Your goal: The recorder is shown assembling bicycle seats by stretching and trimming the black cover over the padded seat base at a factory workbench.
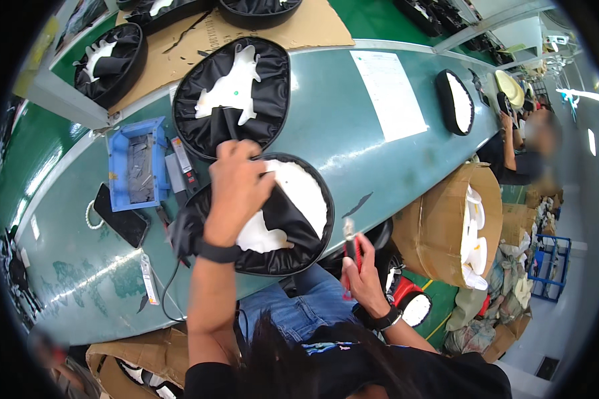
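Observation:
In front of me on the green table lies an oval padded piece [304, 189] with a white core and a black leather-like cover [293, 223] partly folded across it. My left hand [239, 186] is over its far left part, fingers bent and closed on the black cover; the fingertips are slightly blurred. My right hand [366, 272] is wrapped around red-handled pliers [354, 249], held off the table's near edge with the metal jaws pointing away from me. Just beyond the left hand sits a second oval piece [229, 93], its black cover gathered around an irregular white centre.
At left are a blue bin [138, 166], a dark phone [121, 216], a bead bracelet [93, 214] and a box cutter [150, 279]. Paper sheets [389, 93] lie farther right. A large cardboard box [439, 223] stands right of the table. A co-worker [529, 146] sits beyond.

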The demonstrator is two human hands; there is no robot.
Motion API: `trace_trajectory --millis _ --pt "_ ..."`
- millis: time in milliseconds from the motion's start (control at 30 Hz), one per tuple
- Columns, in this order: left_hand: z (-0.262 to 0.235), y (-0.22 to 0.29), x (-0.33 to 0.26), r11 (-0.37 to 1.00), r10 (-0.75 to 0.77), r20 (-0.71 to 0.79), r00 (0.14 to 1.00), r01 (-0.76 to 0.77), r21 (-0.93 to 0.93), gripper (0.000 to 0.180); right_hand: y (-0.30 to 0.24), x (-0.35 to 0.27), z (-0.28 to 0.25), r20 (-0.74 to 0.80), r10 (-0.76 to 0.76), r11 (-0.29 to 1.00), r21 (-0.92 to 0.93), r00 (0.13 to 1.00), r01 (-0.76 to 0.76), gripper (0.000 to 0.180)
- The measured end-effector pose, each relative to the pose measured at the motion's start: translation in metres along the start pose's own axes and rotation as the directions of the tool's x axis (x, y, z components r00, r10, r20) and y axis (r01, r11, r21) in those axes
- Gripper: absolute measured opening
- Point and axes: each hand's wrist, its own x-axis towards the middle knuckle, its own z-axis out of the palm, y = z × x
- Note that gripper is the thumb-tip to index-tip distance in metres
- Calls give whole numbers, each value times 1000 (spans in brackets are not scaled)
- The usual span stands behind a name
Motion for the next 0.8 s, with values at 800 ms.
trace_trajectory --millis 800 --pt "91 85 -77 890 -435 -131 891 447 91 26 -55 169 -47 342 -797 434 -251 499 865 60"
